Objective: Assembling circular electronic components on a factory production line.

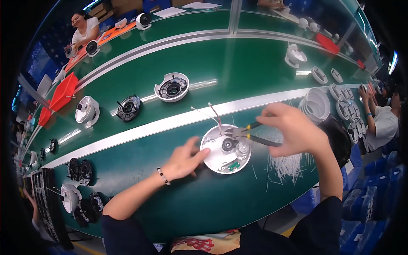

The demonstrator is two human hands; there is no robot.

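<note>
On the near bench lies a round white plastic housing (218,156), its inside facing up, with a dark round part, a clear gear-like part and a small green circuit board. Two thin wires with white plugs rise from its far edge. My left hand (183,160) is at its left rim, fingers apart and slightly blurred, the thumb overlapping the edge. In my right hand (293,127) is a pair of cutting pliers (259,136) with dark, yellow-marked handles. Their jaws are over the dark round part; whether they touch it I cannot tell.
Cut white strips (285,168) lie in a pile at the right, beside stacked white rings (315,105). Black round assemblies (80,171) sit at the left. Beyond a pale rail, a green belt (238,63) carries a white shell (172,87) and other parts. Other people work nearby.
</note>
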